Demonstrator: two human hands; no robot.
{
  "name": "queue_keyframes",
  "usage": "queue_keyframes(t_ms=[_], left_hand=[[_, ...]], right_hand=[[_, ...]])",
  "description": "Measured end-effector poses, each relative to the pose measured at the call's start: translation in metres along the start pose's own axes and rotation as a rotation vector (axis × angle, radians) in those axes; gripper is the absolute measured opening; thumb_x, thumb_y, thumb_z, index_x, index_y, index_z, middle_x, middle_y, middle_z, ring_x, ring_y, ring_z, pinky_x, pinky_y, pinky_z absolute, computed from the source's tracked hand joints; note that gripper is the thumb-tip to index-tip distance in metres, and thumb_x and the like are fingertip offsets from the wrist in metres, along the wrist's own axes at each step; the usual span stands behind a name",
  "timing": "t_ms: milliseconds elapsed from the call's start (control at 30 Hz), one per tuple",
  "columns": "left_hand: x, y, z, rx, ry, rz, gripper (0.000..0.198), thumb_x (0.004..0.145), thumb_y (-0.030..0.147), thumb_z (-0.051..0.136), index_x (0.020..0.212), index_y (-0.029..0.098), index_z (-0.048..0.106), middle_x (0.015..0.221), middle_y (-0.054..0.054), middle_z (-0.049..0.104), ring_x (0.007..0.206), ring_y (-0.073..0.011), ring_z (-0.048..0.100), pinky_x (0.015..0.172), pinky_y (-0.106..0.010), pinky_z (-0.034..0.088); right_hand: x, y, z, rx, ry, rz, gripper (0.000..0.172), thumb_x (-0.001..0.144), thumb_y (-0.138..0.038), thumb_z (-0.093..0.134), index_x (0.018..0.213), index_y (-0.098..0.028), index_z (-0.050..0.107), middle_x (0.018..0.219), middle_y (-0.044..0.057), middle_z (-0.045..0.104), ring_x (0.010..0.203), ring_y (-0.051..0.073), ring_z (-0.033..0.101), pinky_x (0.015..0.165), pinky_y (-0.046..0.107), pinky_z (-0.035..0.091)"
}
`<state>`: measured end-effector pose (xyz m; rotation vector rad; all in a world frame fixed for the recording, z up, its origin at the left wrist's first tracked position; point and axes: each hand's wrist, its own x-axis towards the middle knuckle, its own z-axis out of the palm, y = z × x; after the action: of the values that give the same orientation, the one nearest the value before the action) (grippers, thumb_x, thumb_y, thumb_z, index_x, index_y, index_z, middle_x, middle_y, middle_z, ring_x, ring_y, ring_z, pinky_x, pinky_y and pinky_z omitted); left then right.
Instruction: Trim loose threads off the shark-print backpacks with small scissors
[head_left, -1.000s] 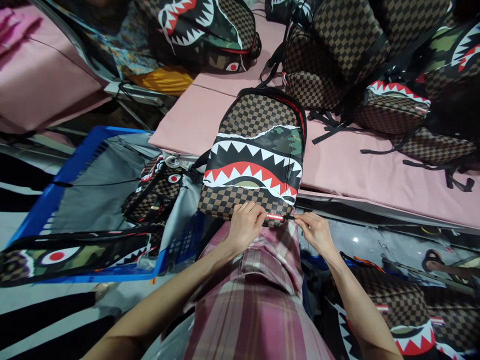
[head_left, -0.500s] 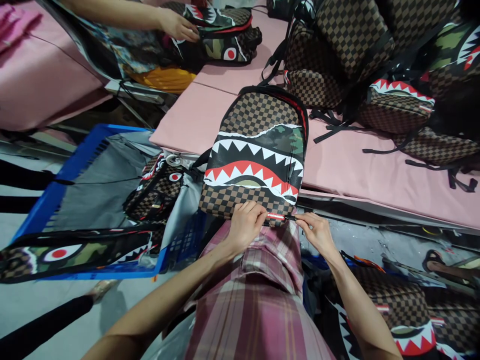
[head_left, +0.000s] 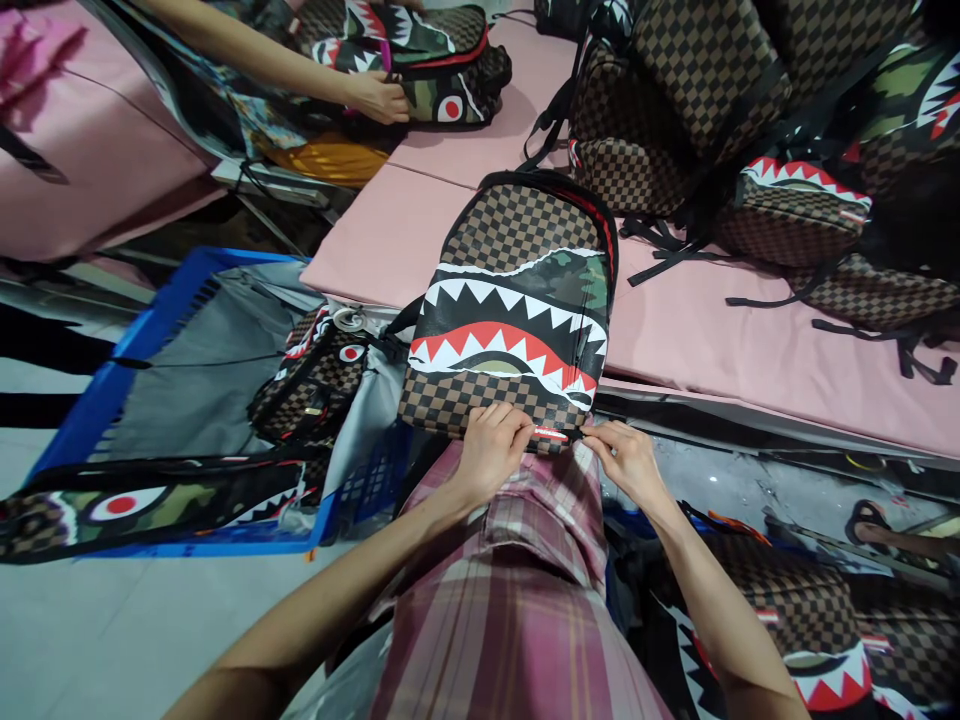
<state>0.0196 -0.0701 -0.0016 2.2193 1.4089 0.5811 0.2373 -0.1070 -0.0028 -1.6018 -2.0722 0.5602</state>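
The backpack point(head_left: 517, 300) lies in the centre of the frame. Its upper half rests on the pink worktop point(head_left: 712, 340) and its bottom edge overhangs toward our plaid lap point(head_left: 510, 600). Our left hand point(head_left: 491, 448) has its grip clenched over that bottom edge, just left of the small red-and-white label point(head_left: 551, 433). Our right hand point(head_left: 628, 460) pinches the same edge just right of the label; what sits between the fingertips is too small to tell.

We judge the work to be near its end: the backpack looks fully sewn and closed, and only this spot by the label is being handled.

We count one backpack in hand, one label and our two hands. At upper left a co-worker's hand point(head_left: 382, 98) rests on one more bag point(head_left: 442, 60). The pile point(head_left: 712, 100) at upper right holds at least four. The blue crate point(head_left: 82, 410) at left holds one small checkered bag point(head_left: 315, 385) and one flat shark-print panel point(head_left: 150, 500). At lower right we see at least one floor bag point(head_left: 825, 670).
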Motion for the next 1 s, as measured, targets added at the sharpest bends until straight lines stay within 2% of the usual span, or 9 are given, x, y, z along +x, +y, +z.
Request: queue_keyframes(t_ms=[667,1000], left_hand=[[-0.008,-0.008,0.001,-0.008,-0.011,0.005,0.02,0.089,0.022,0.044,0.073,0.017,0.055,0.076,-0.001,0.059,0.075,-0.0153,0.051,0.073,-0.032,0.031],[-0.015,-0.011,-0.005,0.055,-0.022,0.018,0.021,0.089,0.025,0.044,0.074,0.018,0.058,0.079,-0.002,0.062,0.076,-0.0157,0.052,0.073,-0.033,0.031]], right_hand=[[0.021,-0.029,0.009,-0.12,-0.147,0.003,0.023,0.09,-0.032,0.047,0.093,-0.022,0.068,0.087,0.003,0.071,0.083,0.016,0.065,0.073,0.024,0.043],[0.014,-0.036,0.02,-0.002,-0.091,0.088,0.021,0.089,-0.028,0.049,0.091,-0.022,0.068,0.089,0.002,0.071,0.083,0.017,0.065,0.073,0.026,0.045]])
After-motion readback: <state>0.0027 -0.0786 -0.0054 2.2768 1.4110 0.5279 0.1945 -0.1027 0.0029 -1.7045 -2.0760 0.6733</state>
